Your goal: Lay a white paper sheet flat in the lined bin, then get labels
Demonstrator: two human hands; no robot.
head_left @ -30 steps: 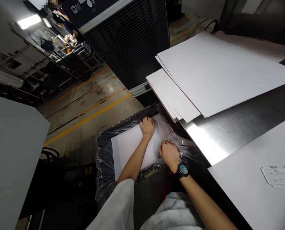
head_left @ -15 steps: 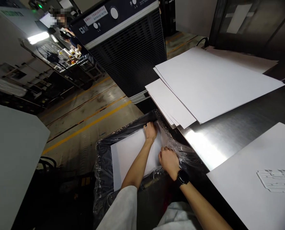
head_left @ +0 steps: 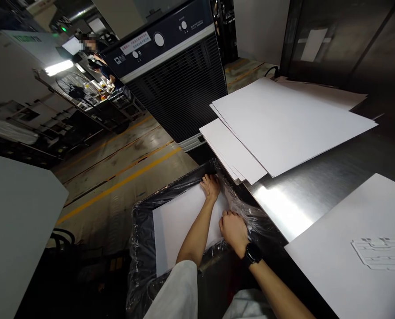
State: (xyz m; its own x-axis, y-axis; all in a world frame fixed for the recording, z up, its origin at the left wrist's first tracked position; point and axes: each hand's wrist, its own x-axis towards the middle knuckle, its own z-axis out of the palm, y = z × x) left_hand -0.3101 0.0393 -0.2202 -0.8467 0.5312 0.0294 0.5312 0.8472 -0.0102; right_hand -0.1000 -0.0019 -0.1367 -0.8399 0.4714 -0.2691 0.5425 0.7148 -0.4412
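Note:
A white sheet (head_left: pixel 170 232) lies inside a dark bin lined with a clear plastic liner (head_left: pixel 138 266). My left hand (head_left: pixel 211 187) reaches in over the sheet's far right part, fingers apart and resting on it near the bin's far corner. On the near right side, my right hand (head_left: pixel 234 228), with a black watch at the wrist, is closed at the bin's edge. Its fingers curl down where the liner gathers; the fingertips are hidden.
Right of the bin is a metal table (head_left: pixel 283 208) bearing stacked white sheets (head_left: pixel 290 128) and a white board (head_left: pixel 346 248) with a moulded outline. A black louvred machine (head_left: pixel 174 79) stands ahead. A grey panel (head_left: pixel 21 221) is at left. People work at a far bench.
The view has tilted up slightly, so things sit lower in it. The fingers of my left hand have spread a little on the sheet. My right hand keeps its place at the bin's edge.

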